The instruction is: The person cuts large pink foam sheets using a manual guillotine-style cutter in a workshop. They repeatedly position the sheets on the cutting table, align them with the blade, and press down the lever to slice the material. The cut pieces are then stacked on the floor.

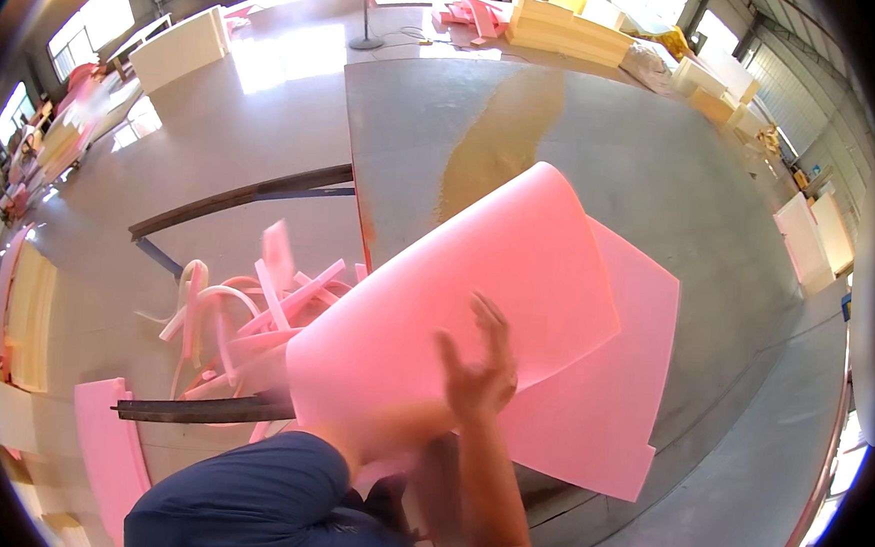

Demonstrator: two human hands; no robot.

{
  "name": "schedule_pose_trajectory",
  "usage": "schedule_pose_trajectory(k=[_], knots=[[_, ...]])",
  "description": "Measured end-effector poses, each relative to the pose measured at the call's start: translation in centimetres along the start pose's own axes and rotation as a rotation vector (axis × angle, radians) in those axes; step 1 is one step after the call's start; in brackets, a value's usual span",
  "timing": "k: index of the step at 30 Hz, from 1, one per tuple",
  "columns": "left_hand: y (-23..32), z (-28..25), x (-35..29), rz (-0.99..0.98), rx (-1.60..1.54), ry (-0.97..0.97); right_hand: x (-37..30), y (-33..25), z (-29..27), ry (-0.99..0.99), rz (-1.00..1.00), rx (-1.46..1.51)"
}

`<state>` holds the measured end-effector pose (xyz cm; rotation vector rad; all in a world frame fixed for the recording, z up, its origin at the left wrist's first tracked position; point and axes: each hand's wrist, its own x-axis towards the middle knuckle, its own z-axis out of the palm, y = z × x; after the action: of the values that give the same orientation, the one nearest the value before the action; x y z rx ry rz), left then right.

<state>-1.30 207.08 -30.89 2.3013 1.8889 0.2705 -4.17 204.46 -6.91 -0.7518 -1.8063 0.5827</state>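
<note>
A large pink foam sheet [437,274] curves up over the metal table, with its bulging fold at the far side. Beneath it on the right lies a flat pink layer [612,374]; I cannot tell whether it is the same sheet or a second one. My right hand [482,366] is over the near part of the curved sheet, fingers spread and slightly blurred, gripping nothing; whether it touches the foam is unclear. My left forearm [398,427] reaches rightward across the sheet's near edge and passes behind my right wrist. My left hand is hidden there.
The grey table [712,210] has a brown patch [502,127]. Dark metal bars [242,196] jut from its left side. Pink foam offcuts [245,312] are piled on the floor, near a long pink slab [107,434]. Yellow foam blocks [567,33] stand at the back.
</note>
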Motion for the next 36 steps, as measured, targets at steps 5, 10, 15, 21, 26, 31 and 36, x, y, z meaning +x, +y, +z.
schedule_pose_trajectory(k=[5, 10, 15, 21, 26, 31, 36], knots=[[-7.1, -10.3, -3.5, -0.006, -0.221, 0.271, -12.5, 8.6, -6.7, 0.452, 0.749, 0.180], [-10.2, -27.4, -7.2, -0.096, -0.618, 0.463, -29.1, 18.1, -10.3, 0.816, 1.567, 0.525], [-10.9, -35.2, -12.5, -0.301, -0.764, 0.452, -29.3, 22.5, -6.2, 1.141, 1.304, 0.847], [-10.5, -41.2, -24.2, -0.197, -0.800, 0.789, -26.1, 25.3, -9.9, 0.403, 1.082, 1.224], [-6.8, -46.5, -38.9, -0.212, -0.882, 1.020, -16.1, 14.1, -2.8, -0.074, 0.909, 1.139], [-1.3, -48.8, -54.8, -0.291, -0.845, 1.288, -12.5, -4.6, 5.5, -0.342, 0.803, 1.133], [8.8, -48.6, -71.3, -0.595, -0.877, 1.509, -16.6, -20.5, 9.4, -0.509, 0.733, 1.238]])
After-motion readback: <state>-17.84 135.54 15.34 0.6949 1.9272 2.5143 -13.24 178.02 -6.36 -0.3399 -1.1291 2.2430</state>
